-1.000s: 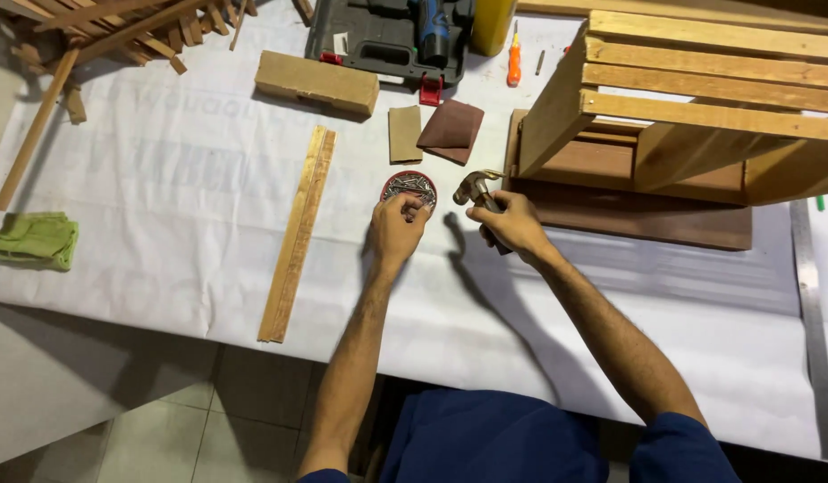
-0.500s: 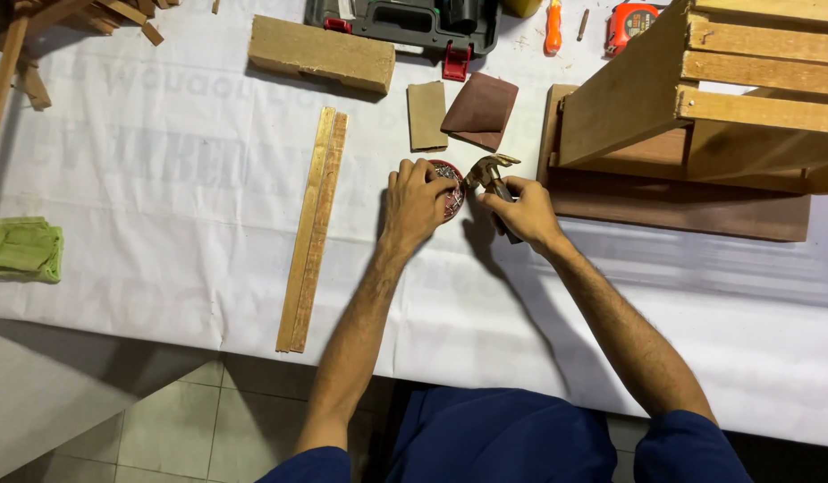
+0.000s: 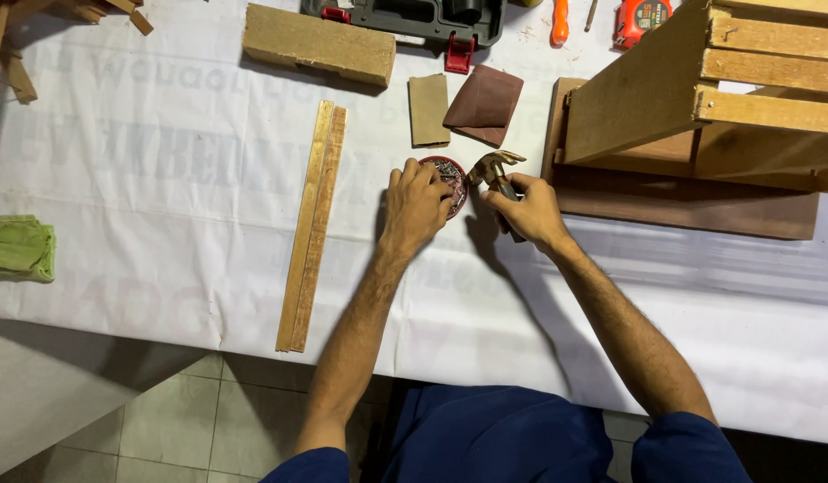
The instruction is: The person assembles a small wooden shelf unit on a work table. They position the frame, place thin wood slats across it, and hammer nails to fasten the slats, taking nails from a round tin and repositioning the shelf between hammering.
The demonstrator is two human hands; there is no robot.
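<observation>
From the head camera, a small round red-rimmed tin of metal nails [image 3: 450,175] sits on the white sheet-covered table [image 3: 164,179]. The left hand [image 3: 416,204] dips curled fingers into it; the right hand [image 3: 527,207] is clenched around a metal claw hammer [image 3: 492,167].

Bare forearms, short dark-blue sleeves [image 3: 691,443], matching blue trousers [image 3: 494,438].

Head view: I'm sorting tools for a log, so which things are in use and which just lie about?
In use:
left hand at small round tin
right hand holding claw hammer

Lying about:
two sandpaper sheets
wooden strips
wood block
green cloth
wooden crate
</observation>
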